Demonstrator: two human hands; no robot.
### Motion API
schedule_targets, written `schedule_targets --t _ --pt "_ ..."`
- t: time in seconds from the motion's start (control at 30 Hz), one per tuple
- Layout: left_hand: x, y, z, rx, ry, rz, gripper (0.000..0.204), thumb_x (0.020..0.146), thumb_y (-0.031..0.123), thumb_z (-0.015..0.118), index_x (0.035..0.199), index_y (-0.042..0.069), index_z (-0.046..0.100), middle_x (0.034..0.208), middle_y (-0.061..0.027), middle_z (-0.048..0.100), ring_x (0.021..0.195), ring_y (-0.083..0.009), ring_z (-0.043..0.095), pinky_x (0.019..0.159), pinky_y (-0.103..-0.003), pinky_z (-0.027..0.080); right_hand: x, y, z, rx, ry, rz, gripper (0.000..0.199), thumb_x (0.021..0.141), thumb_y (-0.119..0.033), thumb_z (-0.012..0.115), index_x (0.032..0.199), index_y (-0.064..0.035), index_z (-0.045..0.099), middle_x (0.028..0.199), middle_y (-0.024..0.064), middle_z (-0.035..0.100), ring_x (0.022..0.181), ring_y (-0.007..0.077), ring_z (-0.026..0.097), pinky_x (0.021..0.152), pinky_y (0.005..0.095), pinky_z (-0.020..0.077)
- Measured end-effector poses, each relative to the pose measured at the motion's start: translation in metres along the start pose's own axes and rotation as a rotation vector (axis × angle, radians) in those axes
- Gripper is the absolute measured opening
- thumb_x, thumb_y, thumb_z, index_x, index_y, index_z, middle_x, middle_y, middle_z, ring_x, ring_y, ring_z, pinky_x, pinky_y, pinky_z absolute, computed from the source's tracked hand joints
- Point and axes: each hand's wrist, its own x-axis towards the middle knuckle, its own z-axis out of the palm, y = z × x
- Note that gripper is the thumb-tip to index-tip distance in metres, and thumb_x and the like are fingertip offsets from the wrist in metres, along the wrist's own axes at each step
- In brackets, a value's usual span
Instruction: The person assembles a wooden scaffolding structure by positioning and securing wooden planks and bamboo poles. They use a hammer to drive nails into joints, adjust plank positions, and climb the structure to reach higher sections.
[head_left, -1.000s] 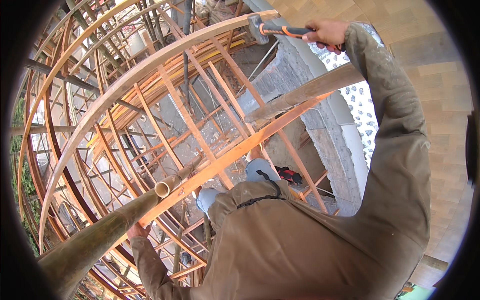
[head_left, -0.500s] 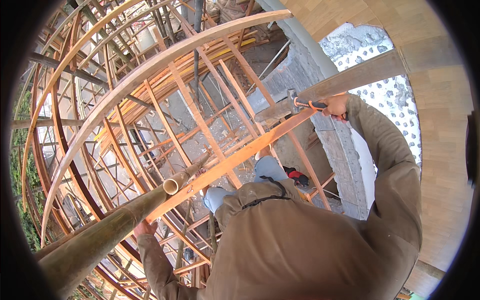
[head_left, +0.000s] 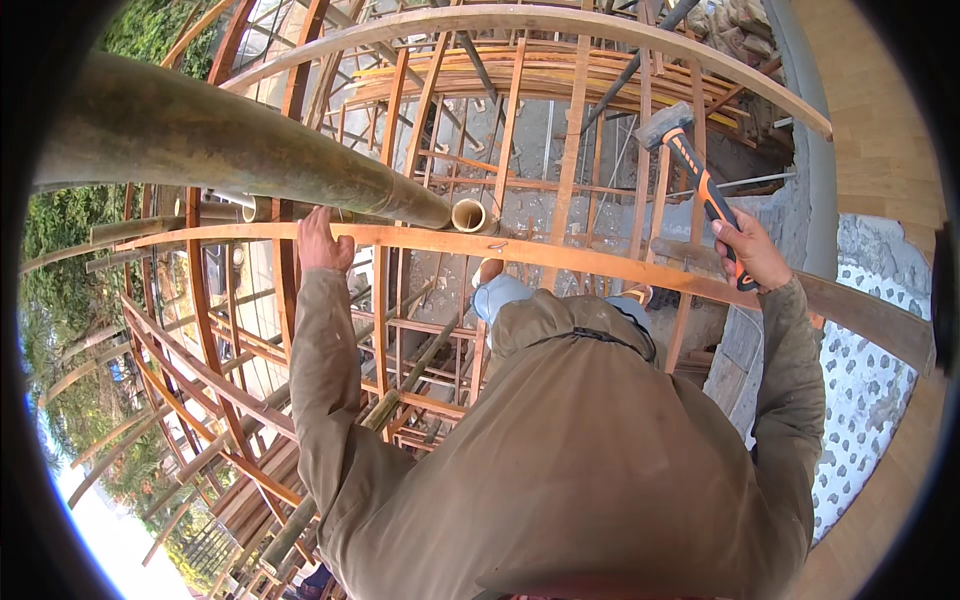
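A long, narrow wooden plank (head_left: pixel 400 236) runs across in front of my body. My left hand (head_left: pixel 324 243) grips its left part, with the fingers over the far edge and the thumb spread along the near side. In my right hand (head_left: pixel 758 252) is a hammer (head_left: pixel 702 185) with a black and orange handle, its metal head up and away from me, apart from the plank. That hand is over the plank's right end. A small bent nail-like piece lies on the plank's middle. Just beyond it is the open end of a bamboo pole (head_left: pixel 469 215).
A thick bamboo pole (head_left: pixel 250 135) slants in from the upper left. Below is a timber framework with gaps down to the ground. A curved wooden beam (head_left: pixel 520 18) arches across the far side. At right are a concrete edge (head_left: pixel 808 120), a weathered board (head_left: pixel 870 318) and a white spotted surface (head_left: pixel 860 400).
The view has turned, and the plank now lies nearly level across it. The hammer has moved off the board at right and its head points away. My left hand stays on the plank.
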Motion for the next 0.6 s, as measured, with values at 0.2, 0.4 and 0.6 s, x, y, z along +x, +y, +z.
schedule_targets --t 0.2,0.4,0.6 --pt "0.0 0.092 -0.091 -1.257 0.584 0.207 0.077 0.088 0.044 0.075 0.138 -0.007 0.046 0.132 -0.0169 0.057 0.122 -0.0248 0.055 0.103 -0.038 0.043 0.016 -0.044 0.051 -0.034 -0.191 0.076 0.021 0.099 -0.025 0.062 0.106 -0.0077 0.054 0.072 -0.0026 0.051 0.048 0.0048 0.051 0.036 0.0236 0.045" --pt "0.036 0.168 -0.155 -1.446 0.821 0.311 0.071 0.075 0.039 0.09 0.119 -0.007 0.059 0.11 -0.0153 0.068 0.099 -0.021 0.067 0.083 -0.033 0.054 0.03 -0.105 0.014 0.048 -0.125 -0.34 0.022 0.1 -0.024 0.062 0.11 -0.006 0.055 0.078 -0.0012 0.055 0.052 0.0034 0.054 0.039 0.0223 0.0488" --pt "0.035 0.174 -0.159 -1.319 0.74 0.121 0.031 0.083 0.008 0.078 0.104 -0.008 0.061 0.087 -0.0179 0.072 0.071 -0.0256 0.073 0.069 -0.035 0.058 0.093 -0.192 -0.042 0.293 0.078 -0.633 0.015 0.102 -0.02 0.058 0.101 -0.0059 0.053 0.078 -0.0002 0.056 0.057 0.0055 0.054 0.049 0.0234 0.0526"
